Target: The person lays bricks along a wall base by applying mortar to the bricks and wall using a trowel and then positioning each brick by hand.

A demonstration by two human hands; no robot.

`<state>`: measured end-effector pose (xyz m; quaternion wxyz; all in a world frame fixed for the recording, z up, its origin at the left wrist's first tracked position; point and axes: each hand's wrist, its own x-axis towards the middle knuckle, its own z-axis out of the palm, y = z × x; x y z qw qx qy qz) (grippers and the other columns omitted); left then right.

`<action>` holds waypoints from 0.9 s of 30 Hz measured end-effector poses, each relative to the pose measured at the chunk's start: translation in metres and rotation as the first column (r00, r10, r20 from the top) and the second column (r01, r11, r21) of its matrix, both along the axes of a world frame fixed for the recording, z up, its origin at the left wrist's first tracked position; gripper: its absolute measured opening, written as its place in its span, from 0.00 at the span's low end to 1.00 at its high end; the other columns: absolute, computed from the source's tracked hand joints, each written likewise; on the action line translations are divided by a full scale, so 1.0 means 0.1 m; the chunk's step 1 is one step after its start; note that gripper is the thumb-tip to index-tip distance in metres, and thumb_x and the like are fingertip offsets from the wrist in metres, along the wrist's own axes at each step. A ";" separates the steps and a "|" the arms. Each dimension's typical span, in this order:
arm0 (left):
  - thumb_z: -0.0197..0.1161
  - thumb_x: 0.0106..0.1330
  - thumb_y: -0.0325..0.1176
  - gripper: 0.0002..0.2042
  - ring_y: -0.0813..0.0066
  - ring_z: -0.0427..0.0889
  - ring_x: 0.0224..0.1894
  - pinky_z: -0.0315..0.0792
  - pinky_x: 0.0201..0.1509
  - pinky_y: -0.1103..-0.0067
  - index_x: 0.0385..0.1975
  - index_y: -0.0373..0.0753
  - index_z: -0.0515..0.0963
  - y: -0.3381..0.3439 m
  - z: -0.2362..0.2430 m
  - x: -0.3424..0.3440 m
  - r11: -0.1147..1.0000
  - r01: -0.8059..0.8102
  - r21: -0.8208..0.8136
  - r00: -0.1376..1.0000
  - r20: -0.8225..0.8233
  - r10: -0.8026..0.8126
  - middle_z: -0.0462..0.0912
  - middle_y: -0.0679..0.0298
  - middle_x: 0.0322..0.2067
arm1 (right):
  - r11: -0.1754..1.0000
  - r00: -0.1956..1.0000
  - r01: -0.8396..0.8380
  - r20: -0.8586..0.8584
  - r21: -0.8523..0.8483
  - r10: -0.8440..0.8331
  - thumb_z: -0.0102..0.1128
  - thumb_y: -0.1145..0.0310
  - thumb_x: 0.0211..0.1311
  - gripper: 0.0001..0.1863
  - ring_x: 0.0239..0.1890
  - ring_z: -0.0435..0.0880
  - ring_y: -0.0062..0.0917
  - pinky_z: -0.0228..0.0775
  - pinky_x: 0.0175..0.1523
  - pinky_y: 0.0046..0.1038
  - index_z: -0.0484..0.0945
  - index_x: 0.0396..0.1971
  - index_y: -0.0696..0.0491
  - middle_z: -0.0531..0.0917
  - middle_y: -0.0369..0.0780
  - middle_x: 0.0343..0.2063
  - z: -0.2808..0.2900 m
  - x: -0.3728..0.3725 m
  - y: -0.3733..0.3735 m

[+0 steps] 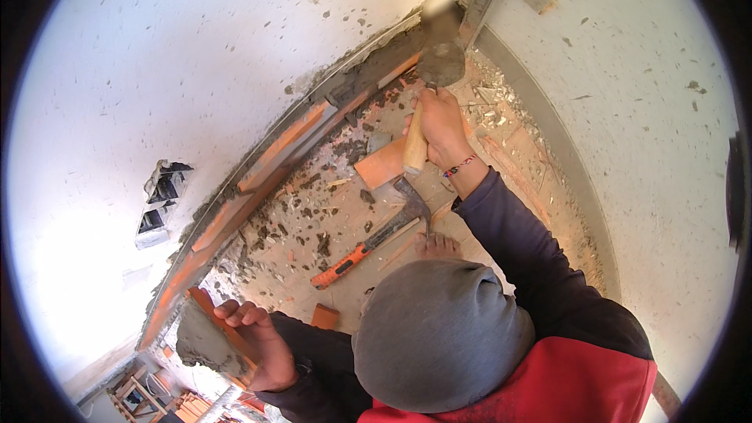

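My right hand (441,125) is closed around the wooden handle of a trowel (444,65). The mortar-smeared blade points at the wall corner. At the lower left, my left hand (262,345) grips a flat orange tile (211,309), its outward face thickly coated with grey mortar (200,338). On the floor between my hands lies a brick hammer (376,235) with an orange and black grip. An orange tile piece (382,163) rests just beyond the hammer's head, close to the trowel handle.
Orange tiles (286,145) line the foot of the left wall (258,31), below a stretched string. Mortar crumbs and rubble (321,211) litter the floor. A ragged hole (163,196) opens in that wall. Bare toes (439,247) show beyond a rounded grey cloth shape (442,333).
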<state>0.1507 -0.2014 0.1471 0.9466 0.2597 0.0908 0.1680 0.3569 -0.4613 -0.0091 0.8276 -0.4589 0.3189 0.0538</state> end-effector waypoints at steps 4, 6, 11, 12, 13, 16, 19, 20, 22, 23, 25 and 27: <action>0.53 0.65 0.36 0.32 0.66 0.69 0.46 0.64 0.54 0.70 0.69 0.35 0.52 0.01 -0.01 0.00 0.999 -0.009 -0.035 1.000 -0.022 0.008 0.69 0.53 0.47 | 0.997 0.998 0.037 0.046 0.074 -0.040 0.45 0.67 0.68 0.08 0.20 0.73 0.23 0.71 0.21 0.26 0.64 0.42 0.56 0.71 0.38 0.28 -0.01 0.08 0.07; 0.52 0.66 0.36 0.32 0.66 0.69 0.46 0.64 0.54 0.69 0.69 0.36 0.51 0.01 0.00 -0.01 0.999 -0.028 -0.035 0.999 -0.037 0.026 0.70 0.53 0.47 | 0.992 0.995 0.047 0.077 0.121 -0.056 0.45 0.67 0.68 0.08 0.20 0.73 0.23 0.70 0.21 0.26 0.64 0.41 0.55 0.71 0.37 0.27 -0.04 0.11 0.11; 0.52 0.66 0.36 0.32 0.66 0.69 0.46 0.64 0.54 0.69 0.69 0.37 0.51 0.00 0.00 0.01 1.000 0.012 -0.010 1.000 -0.016 -0.012 0.70 0.53 0.47 | 0.973 0.989 0.078 0.107 0.215 -0.103 0.46 0.67 0.68 0.08 0.21 0.72 0.22 0.69 0.21 0.26 0.65 0.39 0.55 0.71 0.36 0.26 -0.07 0.01 0.13; 0.52 0.66 0.36 0.32 0.66 0.69 0.46 0.64 0.55 0.69 0.69 0.37 0.51 0.01 0.00 0.01 1.000 0.022 -0.008 1.000 -0.010 -0.022 0.70 0.53 0.47 | 0.969 0.987 0.089 0.111 0.232 -0.117 0.46 0.67 0.68 0.08 0.21 0.72 0.22 0.69 0.21 0.26 0.65 0.39 0.55 0.71 0.36 0.26 -0.07 0.00 0.14; 0.52 0.66 0.36 0.32 0.66 0.69 0.46 0.64 0.55 0.69 0.69 0.37 0.51 0.00 0.01 0.02 1.000 0.015 -0.005 1.000 -0.012 -0.015 0.70 0.53 0.47 | 0.972 0.986 0.086 0.124 0.220 -0.115 0.46 0.67 0.68 0.08 0.21 0.72 0.22 0.69 0.21 0.26 0.65 0.39 0.55 0.71 0.37 0.26 -0.08 0.00 0.14; 0.53 0.66 0.37 0.33 0.66 0.70 0.47 0.64 0.55 0.69 0.69 0.37 0.51 -0.02 0.01 0.03 1.000 0.001 0.001 1.000 -0.020 -0.001 0.70 0.53 0.48 | 0.975 0.983 0.096 0.135 0.201 -0.125 0.45 0.67 0.68 0.08 0.21 0.73 0.23 0.70 0.22 0.27 0.64 0.39 0.56 0.71 0.37 0.27 -0.08 0.06 0.12; 0.54 0.65 0.37 0.33 0.66 0.69 0.47 0.64 0.55 0.69 0.69 0.37 0.52 0.00 0.01 0.02 1.000 -0.005 0.004 1.000 -0.026 0.005 0.70 0.53 0.48 | 0.972 0.985 0.125 0.094 0.199 -0.146 0.45 0.68 0.67 0.07 0.21 0.73 0.24 0.71 0.23 0.28 0.64 0.39 0.56 0.71 0.38 0.27 0.00 0.16 0.12; 0.55 0.65 0.37 0.33 0.65 0.69 0.47 0.64 0.55 0.69 0.68 0.36 0.52 0.00 0.01 0.01 1.000 -0.004 0.000 1.000 -0.025 0.004 0.70 0.53 0.48 | 0.975 0.986 0.130 0.081 0.182 -0.147 0.44 0.68 0.67 0.07 0.21 0.73 0.24 0.71 0.23 0.28 0.64 0.39 0.57 0.72 0.38 0.27 0.02 0.20 0.11; 0.55 0.65 0.37 0.32 0.65 0.69 0.47 0.64 0.55 0.69 0.68 0.36 0.54 0.01 0.01 0.01 1.000 -0.005 -0.011 1.000 -0.020 0.005 0.70 0.53 0.48 | 0.984 0.988 0.123 0.079 0.132 -0.134 0.44 0.69 0.67 0.07 0.22 0.73 0.24 0.71 0.23 0.29 0.64 0.39 0.57 0.72 0.38 0.27 0.05 0.26 0.09; 0.56 0.64 0.37 0.32 0.65 0.69 0.47 0.64 0.55 0.69 0.67 0.36 0.54 0.00 0.02 0.02 1.000 -0.006 -0.018 1.000 -0.016 0.006 0.69 0.53 0.48 | 0.989 0.989 0.111 0.090 0.098 -0.120 0.44 0.69 0.67 0.07 0.22 0.73 0.24 0.71 0.23 0.29 0.64 0.39 0.57 0.72 0.38 0.27 0.06 0.28 0.08; 0.56 0.63 0.37 0.32 0.65 0.69 0.47 0.64 0.54 0.69 0.67 0.35 0.55 0.02 0.02 0.00 1.000 -0.007 -0.029 1.000 -0.006 0.006 0.69 0.53 0.48 | 0.993 0.990 0.103 0.093 0.061 -0.109 0.44 0.69 0.67 0.08 0.21 0.73 0.24 0.71 0.23 0.29 0.64 0.40 0.57 0.72 0.38 0.27 0.06 0.32 0.07; 0.57 0.63 0.37 0.32 0.65 0.69 0.47 0.64 0.54 0.69 0.66 0.35 0.56 0.06 -0.02 -0.03 0.999 -0.005 -0.035 1.000 0.001 0.005 0.69 0.53 0.48 | 0.992 0.991 0.110 0.075 0.054 -0.114 0.44 0.69 0.67 0.08 0.21 0.73 0.24 0.71 0.22 0.28 0.64 0.40 0.57 0.72 0.38 0.26 0.05 0.33 0.06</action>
